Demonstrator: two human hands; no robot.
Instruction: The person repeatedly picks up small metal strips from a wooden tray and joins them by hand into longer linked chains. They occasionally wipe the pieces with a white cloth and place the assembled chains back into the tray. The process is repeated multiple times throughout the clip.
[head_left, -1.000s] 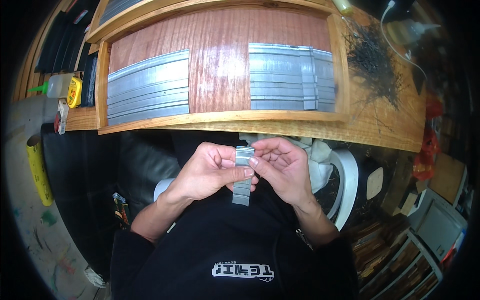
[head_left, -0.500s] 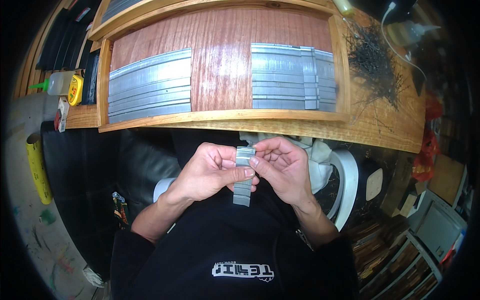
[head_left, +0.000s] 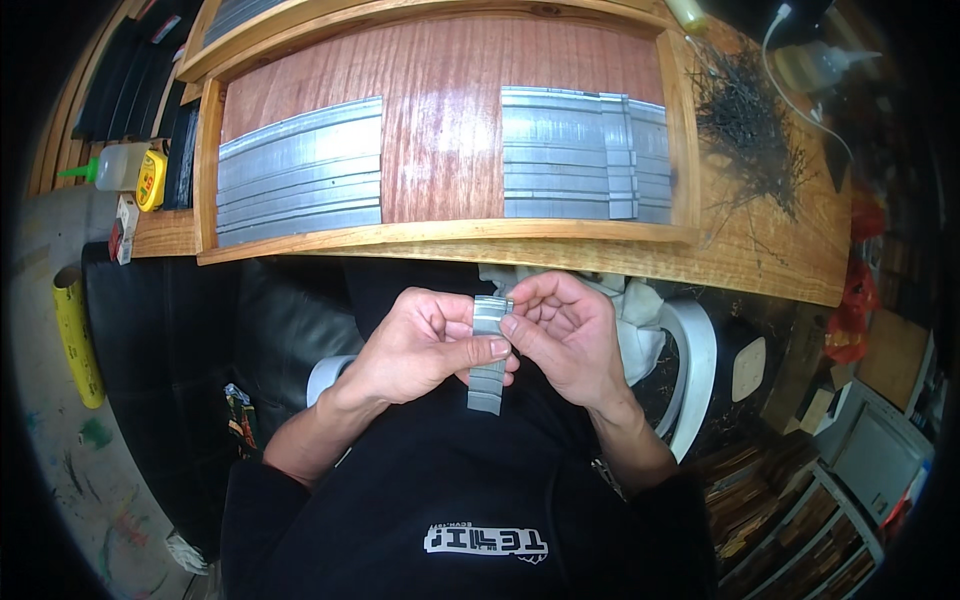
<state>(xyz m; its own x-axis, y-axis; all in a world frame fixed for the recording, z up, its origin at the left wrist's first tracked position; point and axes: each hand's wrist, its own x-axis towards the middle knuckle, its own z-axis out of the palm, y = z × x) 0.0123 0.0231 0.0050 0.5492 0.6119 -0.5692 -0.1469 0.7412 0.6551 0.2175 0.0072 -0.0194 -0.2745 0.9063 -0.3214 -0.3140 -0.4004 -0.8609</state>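
Above my lap, my left hand grips a small stack of narrow grey strips, its thumb lying across the front and its fingers behind. My right hand pinches the stack's upper right edge between thumb and fingertips. The strips look slightly fanned, with pale edges showing near the top. Just beyond my hands, a wooden tray rests on the table. Inside it lie a left block of silvery-grey strips and a right block of similar strips, with bare reddish board between them.
A heap of thin dark wire-like pieces lies on the wooden table at the right, near a squeeze bottle and a white cable. Left of the tray are a yellow container and a green-tipped bottle. A white chair arm curves at my right.
The stack of strips and my fingertips have shifted very slightly. Both hands keep their hold, and the tray has not moved.
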